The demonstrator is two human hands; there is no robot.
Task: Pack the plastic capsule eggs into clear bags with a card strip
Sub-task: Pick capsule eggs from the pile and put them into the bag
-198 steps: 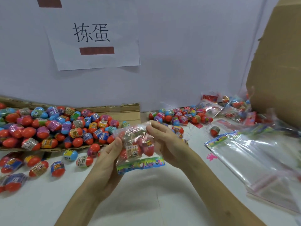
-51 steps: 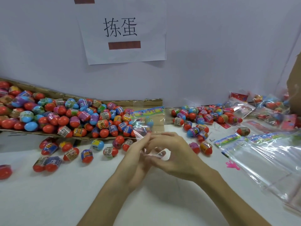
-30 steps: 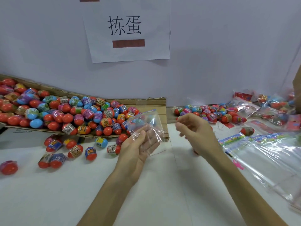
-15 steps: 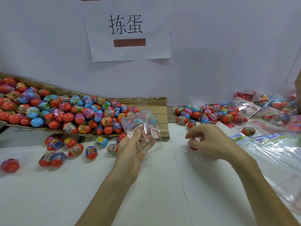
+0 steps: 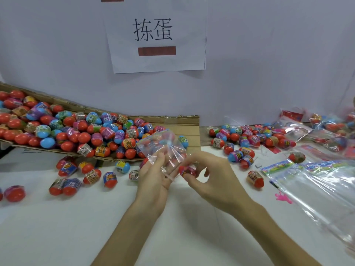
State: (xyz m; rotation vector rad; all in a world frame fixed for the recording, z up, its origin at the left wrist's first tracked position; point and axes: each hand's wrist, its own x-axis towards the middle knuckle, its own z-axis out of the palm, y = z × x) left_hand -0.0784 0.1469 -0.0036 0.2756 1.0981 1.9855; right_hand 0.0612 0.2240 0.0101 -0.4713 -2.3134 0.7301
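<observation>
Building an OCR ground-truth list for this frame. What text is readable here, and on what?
"拣蛋": black characters on the white paper sign taped to the wall.
Red-brown bar under those characters: solid block, no text.
Wrap labels on the capsule eggs: print and digits, too small and blurred to read.
Colourful card strips at right: pattern only, unreadable.

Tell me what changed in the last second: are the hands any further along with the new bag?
The right hand went out to the loose eggs, took a red egg and brought it back to the mouth of the clear bag. The left hand kept holding the bag up; no egg is inside yet.
</observation>
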